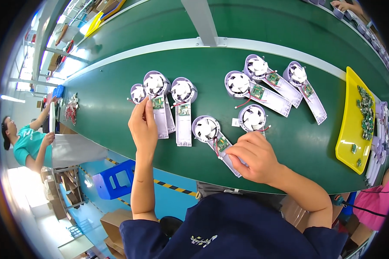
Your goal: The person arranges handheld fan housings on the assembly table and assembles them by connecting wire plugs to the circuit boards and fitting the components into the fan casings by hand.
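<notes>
Fingertips of my left hand (143, 125) pinch together at the lower rim of a lilac handheld fan housing (155, 84), which overlaps another fan unit (138, 93). A third fan housing (183, 90) lies just right of it, its green circuit board (184, 109) exposed. My right hand (256, 159) is closed, with curled fingers over the handle of a fan housing (252, 117); what the fingers hold is hidden. Beside it lies a tilted fan housing (206, 128) with red wires and a circuit board (221, 144).
Further fan housings (237, 84) with boards lie at the back right of the green table (116, 116). A yellow tray (348, 142) of circuit boards stands at the right. Wires (71, 110) lie far left, near a person in teal (32, 144). A metal post (202, 23) rises behind.
</notes>
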Demonstrator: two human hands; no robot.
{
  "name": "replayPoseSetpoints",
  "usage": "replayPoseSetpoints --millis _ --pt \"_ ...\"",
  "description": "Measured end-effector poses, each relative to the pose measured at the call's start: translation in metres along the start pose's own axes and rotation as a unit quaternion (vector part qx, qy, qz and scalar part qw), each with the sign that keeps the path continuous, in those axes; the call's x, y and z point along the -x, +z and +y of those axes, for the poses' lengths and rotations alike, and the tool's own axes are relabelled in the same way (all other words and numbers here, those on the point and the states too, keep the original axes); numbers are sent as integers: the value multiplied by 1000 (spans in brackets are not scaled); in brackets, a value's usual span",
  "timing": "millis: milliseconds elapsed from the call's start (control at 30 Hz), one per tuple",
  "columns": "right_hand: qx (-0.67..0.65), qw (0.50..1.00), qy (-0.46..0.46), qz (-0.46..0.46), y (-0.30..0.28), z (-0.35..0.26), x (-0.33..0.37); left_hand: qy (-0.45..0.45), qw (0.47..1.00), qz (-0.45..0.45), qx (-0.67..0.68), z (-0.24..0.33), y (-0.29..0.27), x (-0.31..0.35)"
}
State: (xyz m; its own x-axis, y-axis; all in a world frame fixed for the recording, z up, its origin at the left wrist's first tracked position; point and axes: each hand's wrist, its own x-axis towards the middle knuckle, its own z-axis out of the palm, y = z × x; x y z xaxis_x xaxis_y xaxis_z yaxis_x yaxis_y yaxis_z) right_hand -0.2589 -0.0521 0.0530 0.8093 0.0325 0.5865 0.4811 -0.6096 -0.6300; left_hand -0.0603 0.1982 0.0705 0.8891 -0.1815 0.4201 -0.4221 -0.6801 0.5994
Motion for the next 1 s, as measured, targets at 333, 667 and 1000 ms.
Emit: replayPoseSetpoints --millis 333,667,1000 --pt "3 1000 18 -2 3 1 1 -45 995 92 5 0 -10 -2" --pt "3 997 65 38 3 -4 1 -107 974 139 -141 -133 -72 -19" --pt "-57 994 88 30 8 -13 -1 -112 987 70 -88 -118 -30 -21"
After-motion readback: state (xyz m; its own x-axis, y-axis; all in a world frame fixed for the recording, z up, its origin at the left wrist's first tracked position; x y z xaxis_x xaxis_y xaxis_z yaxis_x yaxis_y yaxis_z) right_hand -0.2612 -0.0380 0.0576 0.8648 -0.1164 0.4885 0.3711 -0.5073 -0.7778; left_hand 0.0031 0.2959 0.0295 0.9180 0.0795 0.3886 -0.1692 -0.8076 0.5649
